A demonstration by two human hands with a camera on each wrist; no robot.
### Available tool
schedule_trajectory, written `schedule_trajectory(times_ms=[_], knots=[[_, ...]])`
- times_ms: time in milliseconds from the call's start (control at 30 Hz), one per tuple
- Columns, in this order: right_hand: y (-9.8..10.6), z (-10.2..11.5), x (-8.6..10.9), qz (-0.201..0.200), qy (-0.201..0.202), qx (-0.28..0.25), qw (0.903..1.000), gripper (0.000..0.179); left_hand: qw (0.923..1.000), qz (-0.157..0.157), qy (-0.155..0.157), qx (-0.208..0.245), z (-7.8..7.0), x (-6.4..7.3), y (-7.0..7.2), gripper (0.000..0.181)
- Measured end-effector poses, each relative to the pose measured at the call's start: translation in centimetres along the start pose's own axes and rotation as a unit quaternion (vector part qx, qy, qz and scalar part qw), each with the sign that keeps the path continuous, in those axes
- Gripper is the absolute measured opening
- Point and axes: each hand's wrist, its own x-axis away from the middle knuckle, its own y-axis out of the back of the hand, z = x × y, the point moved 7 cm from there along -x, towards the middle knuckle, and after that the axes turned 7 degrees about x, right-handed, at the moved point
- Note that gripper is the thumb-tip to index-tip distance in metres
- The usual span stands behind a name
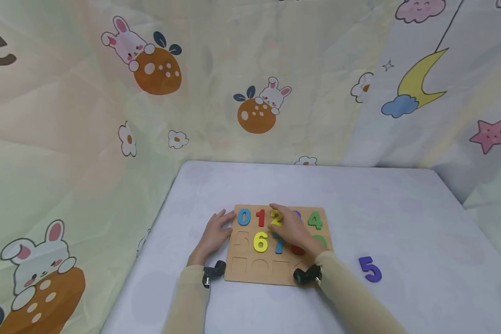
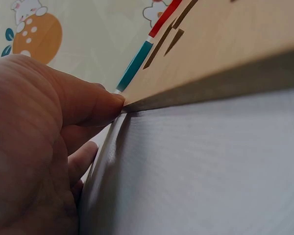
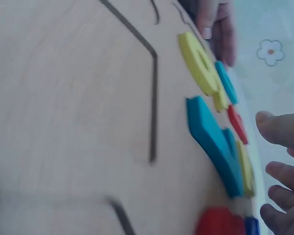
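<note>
A wooden number board (image 1: pixel 250 266) lies flat on the table with coloured digits in its upper two rows. My left hand (image 1: pixel 214 235) touches the board's left edge near the blue 0 (image 1: pixel 244 216); its thumb (image 2: pixel 95 100) meets that edge in the left wrist view. Over the yellow 2 (image 1: pixel 277 218) hovers my right hand (image 1: pixel 293 228), fingers spread, with nothing between them in the right wrist view. It partly hides the 2, the 3, the blue 7 (image 1: pixel 279 246) and the red piece below. The yellow 6 (image 1: pixel 260 242) sits beside a bare recess (image 1: pixel 242 238).
A purple 5 (image 1: pixel 370 269) lies loose on the white table (image 1: pixel 421 218), right of the board. Shape recesses line the board's bottom row. A red 1 (image 1: pixel 260 217) and green 4 (image 1: pixel 315 220) sit in the top row. Printed cloth hangs behind the table.
</note>
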Motion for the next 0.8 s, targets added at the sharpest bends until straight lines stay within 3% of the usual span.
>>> schedule_trajectory(times_ms=[133,267,467,800], knots=[[1.1,-0.8,0.9,0.006,-0.011,-0.023,0.9997,0.065,0.9999,-0.006,-0.015,0.0,-0.2,0.0,0.1,0.047],[2.5,-2.1,2.0,0.014,-0.028,-0.038,0.9988,0.061,1.0,-0.002,-0.003,0.007,0.0,0.0,0.0,0.048],[4.9,-4.6,3.6,-0.011,-0.042,-0.013,0.999,0.057,0.9998,0.008,0.014,0.006,0.3,0.1,-0.1,0.048],[6.8,-7.5,6.2,-0.048,-0.072,0.013,0.9962,0.055,0.9999,0.003,0.004,0.012,-0.2,0.1,0.1,0.048]])
